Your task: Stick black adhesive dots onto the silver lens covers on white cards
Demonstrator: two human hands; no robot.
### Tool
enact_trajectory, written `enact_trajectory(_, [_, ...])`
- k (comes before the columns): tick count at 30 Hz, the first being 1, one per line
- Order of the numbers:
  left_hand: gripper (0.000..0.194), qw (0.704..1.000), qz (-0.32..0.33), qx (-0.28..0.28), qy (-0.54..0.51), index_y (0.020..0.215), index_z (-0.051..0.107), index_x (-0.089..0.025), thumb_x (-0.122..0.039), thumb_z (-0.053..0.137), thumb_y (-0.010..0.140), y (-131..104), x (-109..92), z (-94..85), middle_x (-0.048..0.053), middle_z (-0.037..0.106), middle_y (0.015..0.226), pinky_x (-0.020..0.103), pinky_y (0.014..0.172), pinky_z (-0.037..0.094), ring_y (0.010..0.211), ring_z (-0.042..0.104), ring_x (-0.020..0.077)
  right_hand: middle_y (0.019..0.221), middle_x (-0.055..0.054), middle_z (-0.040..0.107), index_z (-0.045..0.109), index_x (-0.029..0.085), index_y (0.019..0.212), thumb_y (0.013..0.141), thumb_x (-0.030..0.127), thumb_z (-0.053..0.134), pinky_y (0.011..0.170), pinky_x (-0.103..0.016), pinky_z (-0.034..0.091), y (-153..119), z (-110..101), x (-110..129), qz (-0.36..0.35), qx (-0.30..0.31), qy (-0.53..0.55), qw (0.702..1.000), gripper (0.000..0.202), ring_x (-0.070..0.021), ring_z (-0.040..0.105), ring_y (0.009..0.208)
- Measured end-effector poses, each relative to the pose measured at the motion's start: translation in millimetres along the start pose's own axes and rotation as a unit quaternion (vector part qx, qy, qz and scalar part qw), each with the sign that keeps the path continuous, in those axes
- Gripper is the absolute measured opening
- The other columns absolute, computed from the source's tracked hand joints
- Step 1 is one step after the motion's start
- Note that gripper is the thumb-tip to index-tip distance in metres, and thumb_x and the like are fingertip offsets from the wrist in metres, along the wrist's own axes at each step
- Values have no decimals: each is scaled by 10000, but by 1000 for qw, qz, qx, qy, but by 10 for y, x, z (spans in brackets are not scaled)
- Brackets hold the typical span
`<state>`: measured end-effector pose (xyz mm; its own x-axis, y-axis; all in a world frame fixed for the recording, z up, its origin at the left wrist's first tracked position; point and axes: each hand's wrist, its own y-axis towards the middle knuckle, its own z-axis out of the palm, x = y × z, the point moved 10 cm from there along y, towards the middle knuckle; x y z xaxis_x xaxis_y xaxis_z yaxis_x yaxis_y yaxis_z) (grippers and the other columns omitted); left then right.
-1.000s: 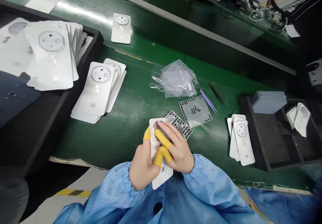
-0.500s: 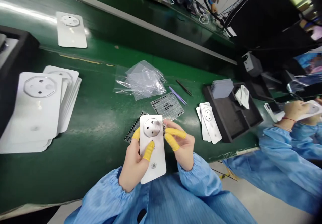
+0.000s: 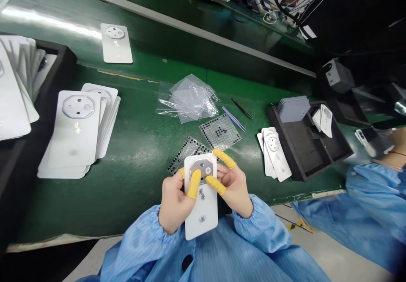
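Note:
Before me a white phone back cover (image 3: 200, 208), with an octagonal camera ring near its top, is held upright. My left hand (image 3: 176, 201) grips its left side, thumb lying over the camera ring and fingers behind. From the right, my right hand (image 3: 234, 184) pinches the upper right edge, thumb at the camera ring and index finger at the top corner. Both hands wear yellow finger cots. Behind the cover lies a clear sheet (image 3: 183, 150) with small black pieces, partly hidden. A second such sheet (image 3: 221, 132) lies beyond it, beside purple tweezers (image 3: 234, 118) and dark tweezers (image 3: 241, 108).
Stacked white covers (image 3: 79, 136) lie left, beside a black bin (image 3: 65, 66) of more covers. A single cover (image 3: 116, 47) lies farther back. Plastic bags (image 3: 192, 100) sit mid-table. Right are more covers (image 3: 275, 155), a black divided tray (image 3: 309, 155) and a co-worker's blue sleeve (image 3: 371, 189).
My left thumb has moved up onto the camera ring. My right hand has come from beside the edge onto the cover's upper right. The view has shifted left.

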<state>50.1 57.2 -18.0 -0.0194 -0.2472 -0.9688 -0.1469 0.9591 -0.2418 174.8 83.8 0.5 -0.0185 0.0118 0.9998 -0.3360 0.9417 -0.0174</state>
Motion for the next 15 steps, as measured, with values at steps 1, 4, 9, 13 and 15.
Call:
enact_trajectory(1, [185, 999, 16, -13, 36, 790, 632, -128, -311, 646, 767, -3, -23, -6, 7, 647, 600, 227, 477, 447, 505, 567, 141, 1051, -85, 713, 286, 251, 1416, 866, 391, 603, 661, -312, 644, -5, 10, -15, 2, 0, 0, 1000, 650, -189, 733, 827])
enact_trajectory(4, [166, 994, 44, 9, 104, 780, 624, -141, -293, 571, 817, -3, -40, 111, 17, 662, 601, 238, 469, 446, 487, 582, 151, 979, -75, 729, 362, 228, 1374, 841, 372, 640, 634, -309, 639, -19, -171, -64, 13, -22, -8, 1000, 618, -187, 735, 787])
enact_trajectory(9, [225, 965, 139, 32, 221, 1029, 608, -165, -272, 464, 894, -15, -143, 91, 109, 714, 1026, 370, 855, 520, 955, 671, 250, 1063, -96, 708, 524, 209, 1253, 796, 332, 687, 778, -374, 612, -150, -1761, 94, 8, -240, -233, 942, 501, -219, 711, 914])
enact_trajectory(13, [552, 892, 196, -102, 395, 1283, 457, -35, -327, 590, 835, -40, -202, -266, 274, 458, 1371, 553, 1034, 362, 1280, 406, 407, 1149, -179, 653, 577, 126, 1199, 777, 356, 667, 1004, -543, 454, -63, -2733, 269, -6, -262, -454, 852, 489, -312, 620, 1105])
enact_trajectory(15, [581, 880, 193, -96, 423, 1351, 375, -9, -258, 549, 856, -21, -133, -284, 292, 422, 1389, 568, 1025, 366, 1284, 392, 413, 1264, -210, 577, 621, 114, 1142, 768, 333, 673, 1081, -611, 318, 33, -2684, 350, -34, -253, -523, 813, 437, -366, 491, 1250])
